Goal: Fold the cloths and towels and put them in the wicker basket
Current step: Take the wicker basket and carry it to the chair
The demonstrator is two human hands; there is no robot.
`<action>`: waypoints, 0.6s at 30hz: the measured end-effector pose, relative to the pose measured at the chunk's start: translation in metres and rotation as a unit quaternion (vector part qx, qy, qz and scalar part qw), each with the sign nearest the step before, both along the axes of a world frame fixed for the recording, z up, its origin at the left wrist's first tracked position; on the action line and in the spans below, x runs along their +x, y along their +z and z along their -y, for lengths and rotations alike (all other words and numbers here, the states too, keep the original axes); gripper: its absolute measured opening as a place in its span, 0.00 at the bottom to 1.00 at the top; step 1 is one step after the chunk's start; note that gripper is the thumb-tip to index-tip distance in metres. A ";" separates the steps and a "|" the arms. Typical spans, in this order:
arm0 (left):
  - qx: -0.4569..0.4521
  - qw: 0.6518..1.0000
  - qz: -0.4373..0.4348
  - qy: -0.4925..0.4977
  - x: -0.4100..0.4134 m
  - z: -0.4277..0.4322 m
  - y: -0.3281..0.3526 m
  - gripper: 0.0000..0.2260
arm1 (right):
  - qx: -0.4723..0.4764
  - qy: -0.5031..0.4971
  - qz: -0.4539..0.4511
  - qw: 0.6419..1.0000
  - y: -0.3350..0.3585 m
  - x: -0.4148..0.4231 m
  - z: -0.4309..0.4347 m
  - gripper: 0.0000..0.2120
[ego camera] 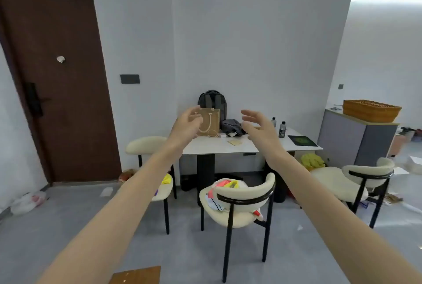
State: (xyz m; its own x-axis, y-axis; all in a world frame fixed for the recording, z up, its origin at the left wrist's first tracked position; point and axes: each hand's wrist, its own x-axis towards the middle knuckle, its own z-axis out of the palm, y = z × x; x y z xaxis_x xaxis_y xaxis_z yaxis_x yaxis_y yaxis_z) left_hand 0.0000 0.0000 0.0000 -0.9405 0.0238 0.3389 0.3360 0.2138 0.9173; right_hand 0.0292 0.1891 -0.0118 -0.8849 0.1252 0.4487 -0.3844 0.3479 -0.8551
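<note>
Bright, even indoor light with glare blown out at the upper right, soft overall blur, and wide-angle bending at the edges.

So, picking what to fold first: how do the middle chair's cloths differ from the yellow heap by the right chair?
The middle chair's cloths are multicoloured; the yellow heap is one colour. The cloths spread across a seat; the heap is bunched up. Both lie unfolded.

Open floor (91, 226) leads to the chair (237, 218), whose curved backrest (255, 190) apparently fences the cloths (225, 186) from this side.
</note>
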 end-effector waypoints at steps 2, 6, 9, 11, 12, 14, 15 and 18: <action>-0.001 1.000 0.007 -0.006 -0.014 -0.027 -0.005 0.18 | -0.003 -0.018 0.001 1.000 -0.005 -0.008 -0.025 0.16; -0.009 0.999 0.028 -0.028 -0.047 -0.085 -0.018 0.18 | -0.001 -0.055 0.015 0.998 -0.019 -0.030 -0.081 0.16; -0.004 0.998 0.033 -0.050 -0.075 -0.124 -0.024 0.18 | -0.005 -0.082 0.018 0.996 -0.026 -0.051 -0.119 0.16; -0.004 0.997 0.036 -0.063 -0.096 -0.148 -0.030 0.18 | -0.009 -0.099 0.023 0.995 -0.033 -0.068 -0.144 0.16; -0.006 0.997 0.036 -0.071 -0.107 -0.161 -0.033 0.18 | -0.008 -0.107 0.023 0.994 -0.036 -0.077 -0.155 0.16; -0.011 0.996 0.037 -0.086 -0.133 -0.184 -0.039 0.18 | -0.012 -0.121 0.024 0.992 -0.041 -0.098 -0.177 0.15; -0.011 0.995 0.038 -0.092 -0.147 -0.197 -0.041 0.18 | -0.014 -0.126 0.024 0.992 -0.044 -0.109 -0.189 0.15; -0.007 0.993 0.043 -0.111 -0.195 -0.239 -0.042 0.19 | -0.019 -0.145 0.028 0.989 -0.046 -0.148 -0.226 0.15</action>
State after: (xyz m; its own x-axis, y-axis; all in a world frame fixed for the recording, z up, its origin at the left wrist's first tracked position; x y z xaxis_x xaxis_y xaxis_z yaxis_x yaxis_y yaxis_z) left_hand -0.1950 0.2386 -0.0422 -0.9372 0.2381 0.2551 0.2962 0.1566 0.9422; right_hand -0.1190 0.4146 -0.0580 -0.8321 0.3932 0.3911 -0.2255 0.4044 -0.8864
